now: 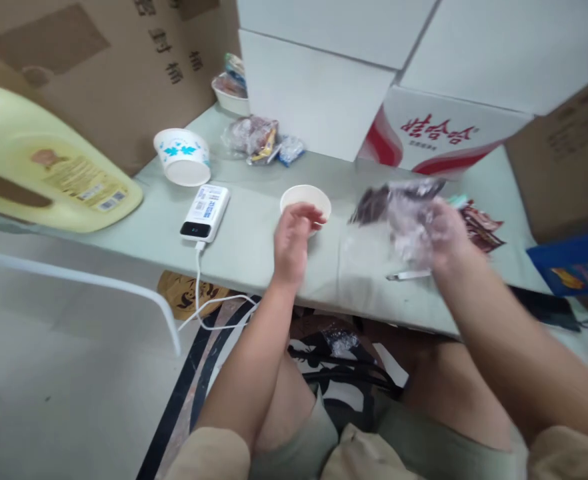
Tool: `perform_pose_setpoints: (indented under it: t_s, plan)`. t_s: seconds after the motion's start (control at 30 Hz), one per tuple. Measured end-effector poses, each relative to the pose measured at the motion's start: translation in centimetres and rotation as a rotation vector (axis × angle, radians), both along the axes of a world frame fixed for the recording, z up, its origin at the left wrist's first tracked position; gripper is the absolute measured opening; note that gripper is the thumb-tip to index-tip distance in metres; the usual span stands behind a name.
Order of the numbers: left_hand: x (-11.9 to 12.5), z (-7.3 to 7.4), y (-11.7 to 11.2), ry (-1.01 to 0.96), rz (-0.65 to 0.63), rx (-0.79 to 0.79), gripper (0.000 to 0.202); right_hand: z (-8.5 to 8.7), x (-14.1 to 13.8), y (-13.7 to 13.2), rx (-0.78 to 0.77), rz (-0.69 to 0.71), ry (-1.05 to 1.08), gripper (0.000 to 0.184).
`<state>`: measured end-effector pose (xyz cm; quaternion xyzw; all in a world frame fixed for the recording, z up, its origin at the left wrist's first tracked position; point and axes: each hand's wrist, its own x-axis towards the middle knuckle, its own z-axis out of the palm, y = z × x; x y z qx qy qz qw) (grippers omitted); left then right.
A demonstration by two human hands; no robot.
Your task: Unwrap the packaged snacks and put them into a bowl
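My left hand (294,237) hovers over the near side of a small white paper cup (305,198) on the pale green table (244,257), fingers loosely curled and apart, holding nothing. My right hand (431,230) is closed on a clear plastic bag (399,200) with dark contents, lifted just above the table right of the cup; motion blur smears both. A thin white stick-like object (408,275) lies on the table under that hand.
A white power bank (205,212) with a cable lies left of the cup. Behind it lies a tipped blue-patterned paper cup (183,155). A yellow jug (44,167), snack packets (261,138), brown wrappers (481,227), white and cardboard boxes ring the table.
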<state>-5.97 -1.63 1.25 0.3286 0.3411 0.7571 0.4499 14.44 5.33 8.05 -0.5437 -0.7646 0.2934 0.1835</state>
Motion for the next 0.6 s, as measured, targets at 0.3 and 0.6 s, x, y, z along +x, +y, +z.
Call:
perform_pose_setpoints:
  t_s: [0.3,0.6]
  plan:
    - [8.9,-2.6,0.4,0.253,-0.312,-0.160,0.059,-7.6,3.2,-8.6,-0.690,-0.420,1.062,0.022]
    - [8.3,-2.5,3.4,-0.146,-0.330,-0.467,0.039,-9.6,9.6,-8.4,-0.304,-0.333,0.726,0.051]
